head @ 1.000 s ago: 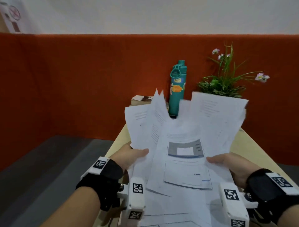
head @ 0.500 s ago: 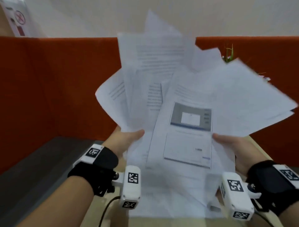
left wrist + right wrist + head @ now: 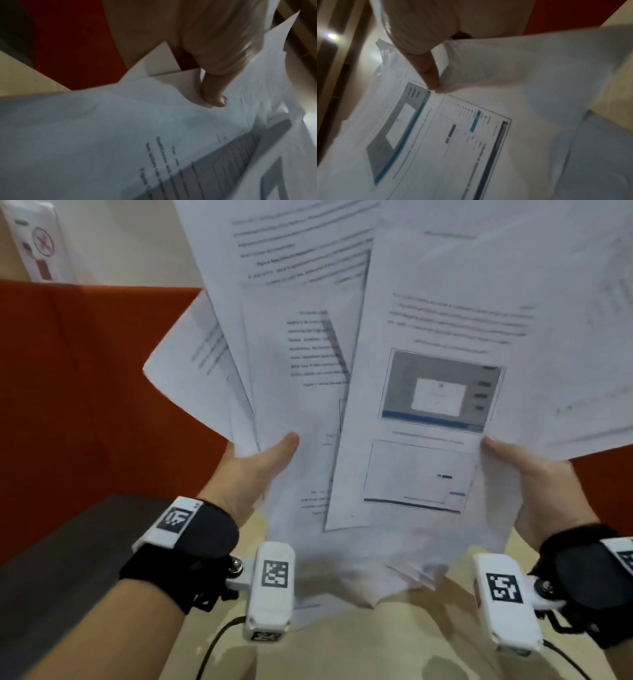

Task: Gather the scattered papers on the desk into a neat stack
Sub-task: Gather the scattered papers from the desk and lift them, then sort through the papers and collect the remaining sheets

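Since a second ago the papers [image 3: 394, 392] have risen from just above the desk to fill most of the head view, and they now hide the teal bottle and the flowering plant that showed behind them then. The sheets are held clear of the desk [image 3: 394, 642], a pale wooden top whose bare surface shows below their lower edges, with dark cables trailing over it. Behind and to the left stands an orange-red partition [image 3: 85, 392], and above it a cream wall bearing a white notice [image 3: 39, 242] with a red circle. A grey floor strip [image 3: 61, 542] lies to the left of the desk.

The papers are fanned unevenly, corners sticking out left, up and right; the front sheet carries a printed screenshot and text, which is blurred.

The left hand [image 3: 253, 470] grips the left side of the fan, its thumb lying over the front of the sheets and the fingers hidden behind them; the left wrist view shows that thumb [image 3: 214, 97] pressed onto the paper. The right hand [image 3: 534, 484] grips the right side the same way, thumb on the front sheet beside the screenshot, as the right wrist view confirms [image 3: 429, 75]. Both wrists wear black straps with white marker-tagged cameras.
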